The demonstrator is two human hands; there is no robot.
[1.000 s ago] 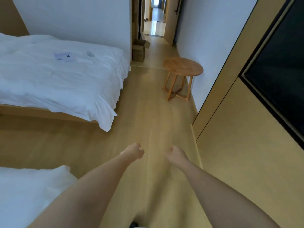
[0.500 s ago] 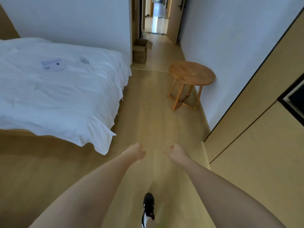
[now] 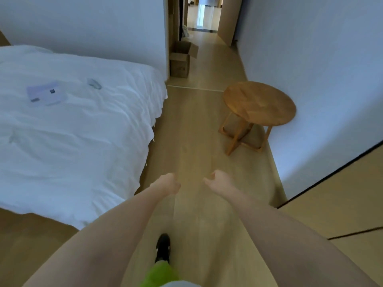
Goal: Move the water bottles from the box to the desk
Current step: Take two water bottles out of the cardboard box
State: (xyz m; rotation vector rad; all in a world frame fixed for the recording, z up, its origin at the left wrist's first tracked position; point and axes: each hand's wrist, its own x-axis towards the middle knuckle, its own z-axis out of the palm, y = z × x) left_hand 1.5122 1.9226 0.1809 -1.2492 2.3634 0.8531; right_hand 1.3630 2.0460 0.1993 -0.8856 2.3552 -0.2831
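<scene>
Black shoe [image 3: 163, 247] being set on the wood floor [image 3: 194, 141], left hand [image 3: 168, 183] and right hand [image 3: 219, 181] being held out side by side, fingers curled in on nothing, bed [image 3: 72, 131] lying left, round worktop [image 3: 259, 103] standing right, open box [image 3: 179, 59] sitting far ahead by the doorway, its contents hidden.

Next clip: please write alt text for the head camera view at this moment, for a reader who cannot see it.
A person walks along a wooden floor with both arms stretched forward, left hand and right hand curled and holding nothing, toward an open cardboard box by the doorway. A white bed lies to the left, and a round wooden side table stands against the right wall.
</scene>
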